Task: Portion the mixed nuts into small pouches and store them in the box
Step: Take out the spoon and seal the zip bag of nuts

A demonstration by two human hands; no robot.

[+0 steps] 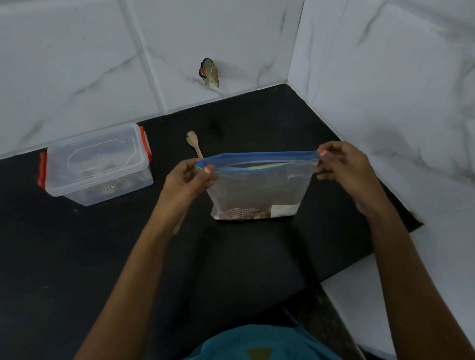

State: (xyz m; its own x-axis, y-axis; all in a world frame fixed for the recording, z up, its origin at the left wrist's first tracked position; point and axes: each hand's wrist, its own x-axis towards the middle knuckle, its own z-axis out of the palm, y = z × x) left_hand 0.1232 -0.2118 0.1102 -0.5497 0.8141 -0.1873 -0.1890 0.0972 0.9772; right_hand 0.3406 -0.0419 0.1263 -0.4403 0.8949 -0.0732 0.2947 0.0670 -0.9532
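A black counter meets white marbled wall tiles; a crumpled wad sits stuck on the back wall.

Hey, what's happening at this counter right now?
A person is holding a clear zip bag upright on the black counter. The left hand pinches one top corner and the right hand the other, at its blue zip strip. Something brownish sits at the bag's bottom. A wooden spoon lies behind it. To the left stands a clear plastic box with red latches, lid on.
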